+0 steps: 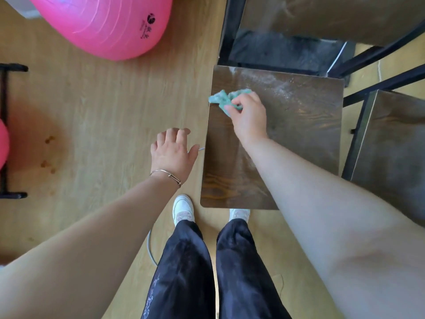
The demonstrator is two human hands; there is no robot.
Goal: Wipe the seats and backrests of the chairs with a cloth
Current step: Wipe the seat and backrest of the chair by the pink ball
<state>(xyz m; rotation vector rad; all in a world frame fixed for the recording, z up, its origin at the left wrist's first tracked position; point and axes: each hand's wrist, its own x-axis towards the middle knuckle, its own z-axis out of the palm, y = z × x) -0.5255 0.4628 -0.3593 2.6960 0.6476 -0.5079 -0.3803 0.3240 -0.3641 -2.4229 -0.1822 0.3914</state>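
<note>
A dark wooden chair seat (299, 134) lies straight below me, with pale dust streaked across its far part. My right hand (249, 118) presses a crumpled teal cloth (224, 99) onto the seat near its far left edge. My left hand (173, 153) hovers over the floor just left of the seat, fingers spread and holding nothing; a thin bracelet circles its wrist. A dusty dark backrest panel (333, 17) on a black metal frame stands beyond the seat.
A second dark seat (391, 146) sits at the right, close beside the first. A large pink exercise ball (103, 21) rests on the light wood floor at the far left. A black metal stand (7, 130) is at the left edge. A grey cable (150, 249) runs by my feet.
</note>
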